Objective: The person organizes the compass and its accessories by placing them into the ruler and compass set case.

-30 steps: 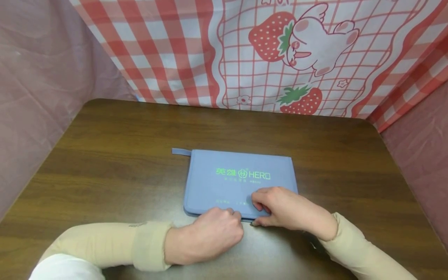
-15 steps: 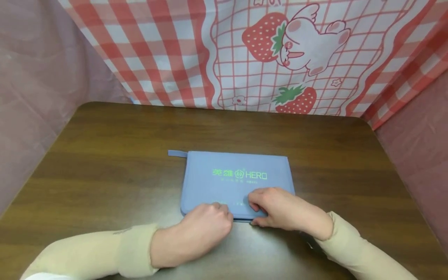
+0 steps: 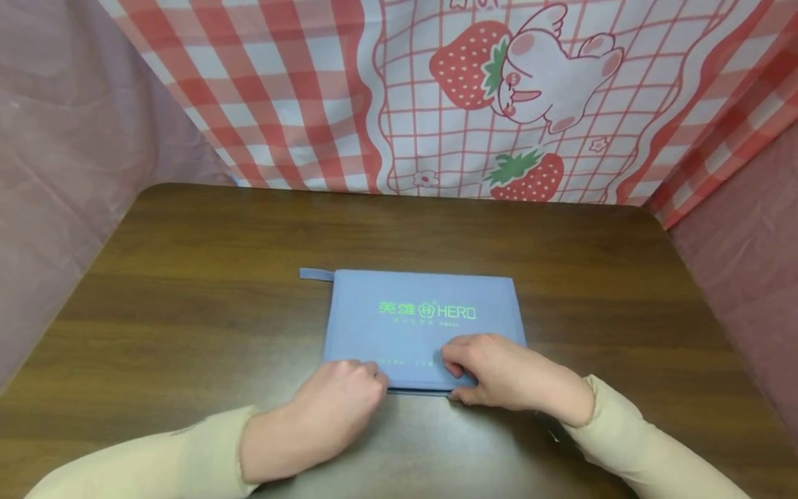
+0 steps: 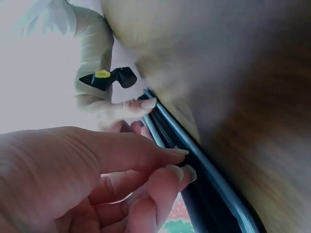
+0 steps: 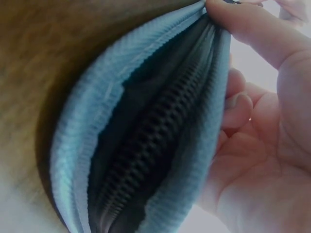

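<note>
A flat blue zippered case (image 3: 424, 333) with green lettering, "HERO" among it, lies on the wooden table in the head view. My left hand (image 3: 318, 419) is at the front edge, towards its left corner. In the left wrist view its thumb and curled fingers pinch at the zipper, on a pull mostly hidden by the fingertips (image 4: 180, 153). My right hand (image 3: 499, 371) grips the front edge further right, thumb at the edge and curled fingers on the cover. The right wrist view shows dark zipper teeth (image 5: 150, 131), meshed, between two blue fabric edges.
A blue fabric loop (image 3: 316, 274) sticks out at the case's back left corner. Behind the brown table (image 3: 206, 277) hangs a red-and-white checked curtain (image 3: 280, 90) with strawberries. Pinkish cloth (image 3: 56, 173) borders the sides. A black device (image 4: 109, 78) sits on my right wrist.
My left hand has slid left along the case's front edge, uncovering more of that edge. My right hand keeps its grip in the same place. The head view has shifted slightly.
</note>
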### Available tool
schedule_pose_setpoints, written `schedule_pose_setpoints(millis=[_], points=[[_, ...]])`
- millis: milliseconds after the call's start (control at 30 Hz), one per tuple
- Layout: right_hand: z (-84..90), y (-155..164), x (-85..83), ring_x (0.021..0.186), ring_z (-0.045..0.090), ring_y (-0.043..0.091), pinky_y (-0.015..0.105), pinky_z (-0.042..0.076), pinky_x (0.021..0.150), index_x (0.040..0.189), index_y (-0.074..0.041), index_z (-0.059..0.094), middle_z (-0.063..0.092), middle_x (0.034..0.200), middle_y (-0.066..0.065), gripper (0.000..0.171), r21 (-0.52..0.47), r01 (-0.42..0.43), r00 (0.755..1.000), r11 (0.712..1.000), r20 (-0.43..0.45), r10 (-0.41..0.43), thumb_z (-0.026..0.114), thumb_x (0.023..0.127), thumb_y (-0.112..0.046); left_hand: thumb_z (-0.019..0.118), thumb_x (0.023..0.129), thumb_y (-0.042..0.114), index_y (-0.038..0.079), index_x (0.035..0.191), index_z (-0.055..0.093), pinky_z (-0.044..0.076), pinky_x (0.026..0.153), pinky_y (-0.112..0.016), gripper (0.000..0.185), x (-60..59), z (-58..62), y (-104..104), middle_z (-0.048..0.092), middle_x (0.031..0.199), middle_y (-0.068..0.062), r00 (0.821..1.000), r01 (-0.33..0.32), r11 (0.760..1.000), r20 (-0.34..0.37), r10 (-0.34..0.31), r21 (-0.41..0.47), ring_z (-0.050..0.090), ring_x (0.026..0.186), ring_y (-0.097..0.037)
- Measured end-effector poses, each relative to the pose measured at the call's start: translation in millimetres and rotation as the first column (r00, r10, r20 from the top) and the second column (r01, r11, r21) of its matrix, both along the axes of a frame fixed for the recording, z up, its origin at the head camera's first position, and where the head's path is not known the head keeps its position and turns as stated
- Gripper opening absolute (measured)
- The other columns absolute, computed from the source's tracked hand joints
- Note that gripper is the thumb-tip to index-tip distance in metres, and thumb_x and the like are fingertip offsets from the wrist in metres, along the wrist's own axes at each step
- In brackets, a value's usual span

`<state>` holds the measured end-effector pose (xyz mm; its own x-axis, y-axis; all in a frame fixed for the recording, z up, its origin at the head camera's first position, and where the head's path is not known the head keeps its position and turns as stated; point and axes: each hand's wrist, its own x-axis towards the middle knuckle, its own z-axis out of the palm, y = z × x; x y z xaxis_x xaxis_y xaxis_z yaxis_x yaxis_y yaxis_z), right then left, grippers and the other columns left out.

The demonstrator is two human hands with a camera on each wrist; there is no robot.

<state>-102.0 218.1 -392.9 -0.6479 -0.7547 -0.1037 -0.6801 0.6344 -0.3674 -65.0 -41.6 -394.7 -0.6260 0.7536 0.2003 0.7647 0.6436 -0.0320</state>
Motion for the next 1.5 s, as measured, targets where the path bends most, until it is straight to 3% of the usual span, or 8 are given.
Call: schedule_pose_setpoints(millis=[267, 400, 667, 867, 1067, 1267, 1500], points=[[2.2, 1.1, 0.5, 0.062, 0.038, 0.006, 0.024, 0.036, 0.058, 0.074, -0.018, 0.042, 0.034, 0.068, -0.013, 0.043, 0.011, 0.003, 1.0, 1.0, -0.016, -0.003, 0.085, 0.076, -0.022, 0.072, 0.069, 0.0, 0.01, 0.063, 0.056, 0.044, 0.041, -0.037, 0.021, -1.0, -0.6, -19.0, 0.055, 0.061, -0.002, 0.994, -0.074, 0.997, 0.083, 0.071, 0.038, 0.058, 0.052, -0.023], [0.3, 0.9, 0.6, 0.062, 0.039, 0.006, 0.025, 0.036, 0.059, 0.074, -0.018, 0.042, 0.034, 0.068, -0.013, 0.043, 0.011, -0.001, 1.0, 1.0, -0.031, 0.001, 0.085, 0.075, -0.022, 0.073, 0.07, 0.001, 0.01, 0.063, 0.056, 0.042, 0.039, -0.038, 0.02, 0.8, -4.3, -29.2, 0.054, 0.06, -0.001, 0.992, -0.1, 0.994, 0.089, 0.095, 0.049, 0.056, 0.05, -0.023], [-0.8, 0.9, 1.4, 0.063, 0.039, 0.007, 0.025, 0.037, 0.06, 0.074, -0.019, 0.042, 0.035, 0.069, -0.012, 0.043, 0.016, -0.001, 1.0, 1.0, -0.027, 0.002, 0.084, 0.075, -0.022, 0.072, 0.07, 0.004, 0.012, 0.059, 0.054, 0.04, 0.037, -0.037, 0.023, 2.3, -4.3, -42.8, 0.052, 0.056, 0.002, 0.982, -0.188, 0.982, 0.009, 0.188, 0.014, 0.055, 0.047, -0.021], [-1.1, 0.9, 1.5, 0.063, 0.039, 0.007, 0.025, 0.037, 0.06, 0.074, -0.019, 0.042, 0.035, 0.069, -0.013, 0.043, 0.013, 0.002, 0.999, 1.0, -0.033, -0.002, 0.085, 0.075, -0.022, 0.071, 0.069, 0.004, 0.013, 0.059, 0.052, 0.038, 0.036, -0.036, 0.024, 0.7, -4.9, -50.8, 0.05, 0.055, 0.002, 0.976, -0.215, 0.976, -0.012, 0.216, 0.032, 0.053, 0.045, -0.021], [-1.8, 0.9, 1.5, 0.064, 0.041, 0.007, 0.026, 0.038, 0.061, 0.074, -0.019, 0.041, 0.036, 0.07, -0.013, 0.043, 0.012, 0.004, 1.0, 1.0, -0.029, -0.003, 0.084, 0.074, -0.022, 0.071, 0.069, 0.002, 0.013, 0.058, 0.051, 0.037, 0.035, -0.039, 0.025, -8.6, -5.7, -58.6, 0.047, 0.054, 0.0, 0.968, -0.241, 0.969, -0.055, 0.245, 0.059, 0.05, 0.043, -0.023], [-1.8, 2.0, 0.7, 0.064, 0.04, 0.007, 0.025, 0.037, 0.061, 0.074, -0.019, 0.042, 0.035, 0.069, -0.013, 0.043, 0.013, 0.002, 1.0, 1.0, -0.021, -0.002, 0.084, 0.076, -0.023, 0.063, 0.07, -0.004, 0.013, 0.053, 0.045, 0.036, 0.034, -0.039, 0.031, -24.7, -7.1, -59.2, 0.043, 0.049, 0.002, 0.97, -0.22, 0.971, -0.08, 0.227, 0.088, 0.047, 0.04, -0.021], [-2.7, 1.9, 0.0, 0.063, 0.039, 0.007, 0.025, 0.037, 0.061, 0.075, -0.019, 0.042, 0.036, 0.069, -0.013, 0.043, 0.018, 0.001, 1.0, 1.0, -0.018, -0.001, 0.085, 0.076, -0.025, 0.061, 0.076, -0.005, 0.012, 0.053, 0.045, 0.036, 0.034, -0.036, 0.033, -46.1, -7.2, -60.0, 0.039, 0.048, 0.003, 0.972, -0.221, 0.972, -0.062, 0.226, 0.078, 0.044, 0.04, -0.017]])
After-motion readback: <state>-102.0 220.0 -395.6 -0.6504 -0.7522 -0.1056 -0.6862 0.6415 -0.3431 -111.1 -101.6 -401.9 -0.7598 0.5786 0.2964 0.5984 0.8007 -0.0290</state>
